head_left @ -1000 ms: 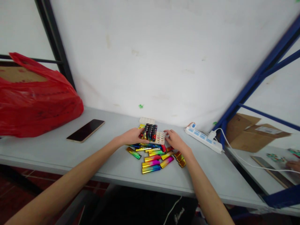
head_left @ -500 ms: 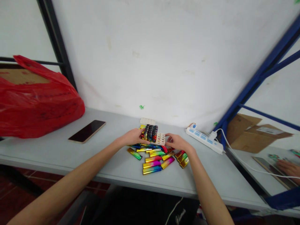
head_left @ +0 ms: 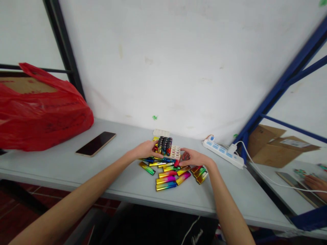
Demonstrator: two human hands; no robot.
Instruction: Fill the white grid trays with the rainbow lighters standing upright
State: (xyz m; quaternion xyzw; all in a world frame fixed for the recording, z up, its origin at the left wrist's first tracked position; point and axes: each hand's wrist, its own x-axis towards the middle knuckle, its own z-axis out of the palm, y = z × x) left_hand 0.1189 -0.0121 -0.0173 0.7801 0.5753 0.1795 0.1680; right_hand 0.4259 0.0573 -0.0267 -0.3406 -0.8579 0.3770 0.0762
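Observation:
My left hand [head_left: 148,149] is closed on the left side of a white slotted tray [head_left: 175,152], above the heap on the table. Black-topped lighters [head_left: 165,144] stand upright in rows in the tray's left part, while slots at its right end show bare. My right hand [head_left: 192,157] is at the tray's right end, thumb and fingers pinched at a red lighter [head_left: 176,163]; its grip is partly hidden. Beneath and in front of both hands, several shiny multicoloured lighters [head_left: 166,179] lie loose on the grey table [head_left: 122,180].
Behind the tray lies another white slotted piece [head_left: 160,132]. A phone [head_left: 96,144] and a red plastic bag [head_left: 46,112] are on the left. To the right are a power strip [head_left: 223,153] with a cable, a blue frame [head_left: 278,92], a cardboard box [head_left: 278,146] and another person's hand [head_left: 315,182].
My right hand has come slightly down toward the heap from the tray's corner. The red lighter has shifted left and turned at its fingertips. My left hand still holds the tray.

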